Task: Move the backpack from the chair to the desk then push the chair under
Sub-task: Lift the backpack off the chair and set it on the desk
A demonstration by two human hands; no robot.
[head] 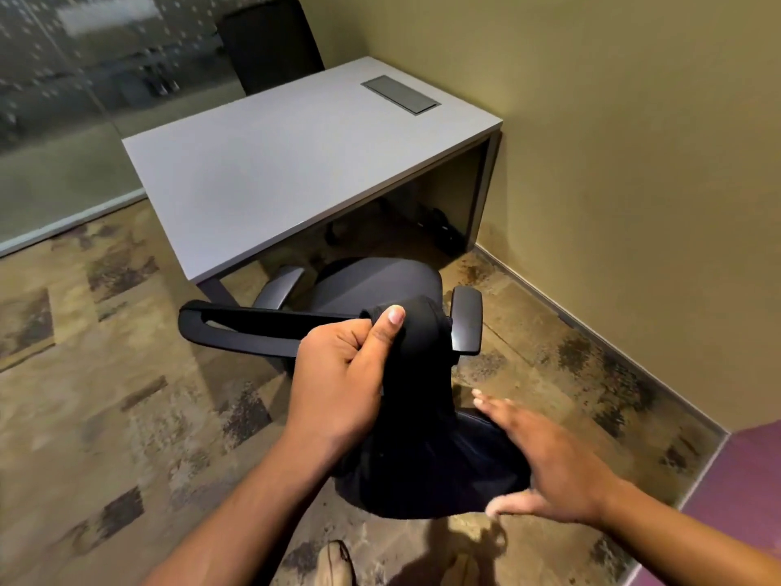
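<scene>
I hold a black backpack (422, 467) up in front of me, just behind the office chair (372, 285) and above the floor. My left hand (346, 374) is shut on the bag's top, thumb pressed on the fabric. To the bag's lower right, my right hand (545, 463) is open with fingers spread and blurred; I cannot tell if it touches the bag. The chair faces the grey desk (274, 171), its seat partly at the desk's front edge, its black back frame (236, 327) toward me. The desk top is bare.
A metal cable hatch (399, 95) is set into the desk's far right. A second black chair (270, 44) stands behind the desk. A glass partition (63, 99) runs along the left, a wall (634, 184) on the right. My shoe (338, 562) shows below on patterned carpet.
</scene>
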